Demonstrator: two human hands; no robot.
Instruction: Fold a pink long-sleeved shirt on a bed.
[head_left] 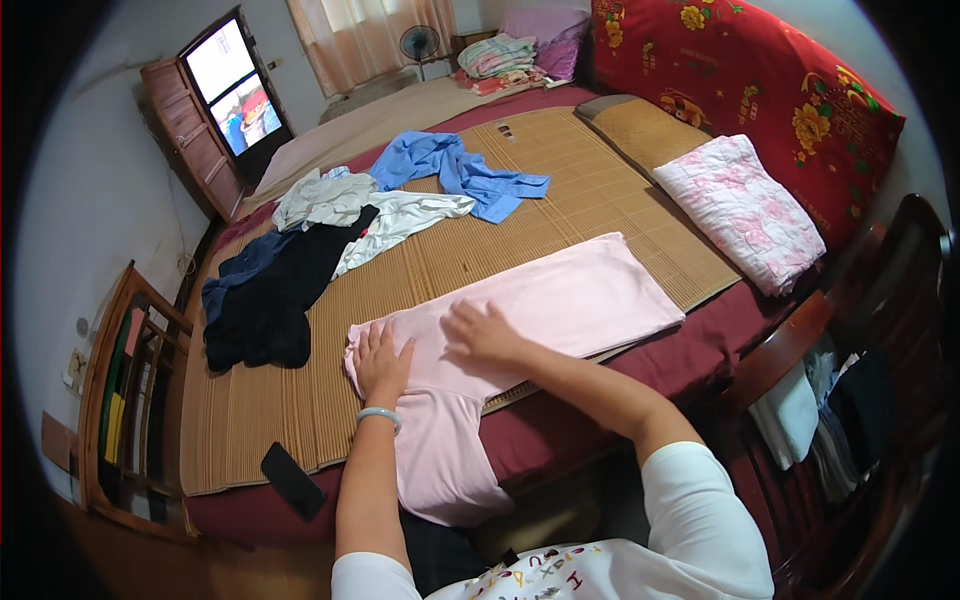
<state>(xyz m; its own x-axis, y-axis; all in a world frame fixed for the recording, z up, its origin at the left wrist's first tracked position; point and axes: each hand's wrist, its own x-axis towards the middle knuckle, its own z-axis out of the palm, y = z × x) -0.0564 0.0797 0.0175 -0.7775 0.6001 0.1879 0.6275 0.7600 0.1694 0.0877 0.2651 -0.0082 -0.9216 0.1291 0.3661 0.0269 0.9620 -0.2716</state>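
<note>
A pale pink short-sleeved shirt [570, 300] lies lengthwise along the near side of the bed, folded in on itself, one sleeve [440, 450] hanging over the bed's edge toward me. My left hand [383, 358] rests flat on its left end, fingers spread, a pale bangle [378, 417] around the wrist. Farther right, my right hand [482, 333] is on or just over the cloth, slightly blurred, with its fingers stretched out. Neither hand grips the fabric.
Woven bamboo mat [560, 190] covers the bed. Beyond my left hand lie black clothing [265, 320], a white garment [400, 215] and a blue shirt [450, 170]. A dark phone [292, 480] sits at the near edge. Folded quilt [745, 205] and wooden chair [790, 350] are at right.
</note>
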